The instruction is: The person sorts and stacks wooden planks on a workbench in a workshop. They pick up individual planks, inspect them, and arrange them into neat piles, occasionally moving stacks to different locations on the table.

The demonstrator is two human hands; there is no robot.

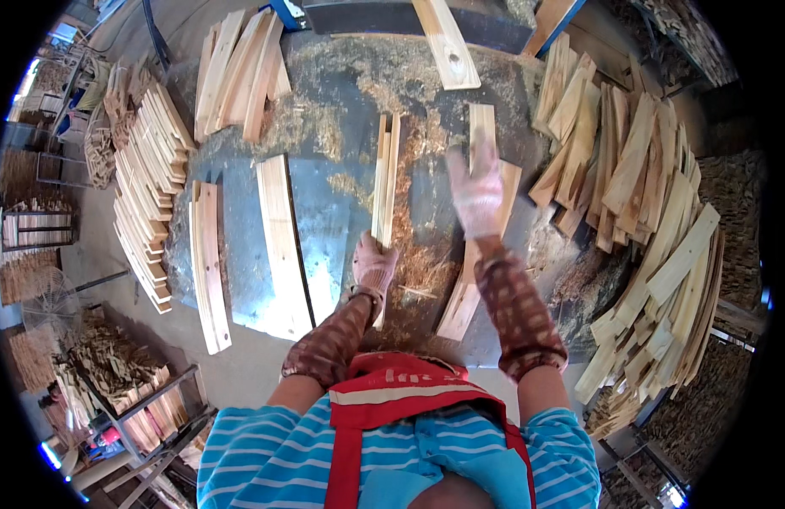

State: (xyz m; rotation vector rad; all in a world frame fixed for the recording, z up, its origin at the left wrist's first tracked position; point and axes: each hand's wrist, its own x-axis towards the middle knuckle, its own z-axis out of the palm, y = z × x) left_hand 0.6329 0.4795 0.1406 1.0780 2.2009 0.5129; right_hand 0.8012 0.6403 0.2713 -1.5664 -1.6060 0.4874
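My left hand (374, 261), in a pale pinkish work glove, is closed around the near part of a few narrow wooden boards (385, 178) standing on edge side by side. Blurred by motion, my gloved right hand (477, 191) reaches over the right side of the table with its thumb apart and fingers stretched out. Beneath its fingertips is the far end of a light board (482, 117); whether they touch is unclear. Another board (460, 307) lies slantwise under my right forearm. To the left of my left hand lies a wide pale board (284, 242) with a dark edge.
The dark worktable (324, 72) is strewn with sawdust. A short board stack (208, 267) lies at its left. Board piles flank it: a stepped row (150, 195) left, a fanned bunch (240, 72) far left, heaps (613, 161) right. One board (447, 47) juts from a dark machine bed (367, 19).
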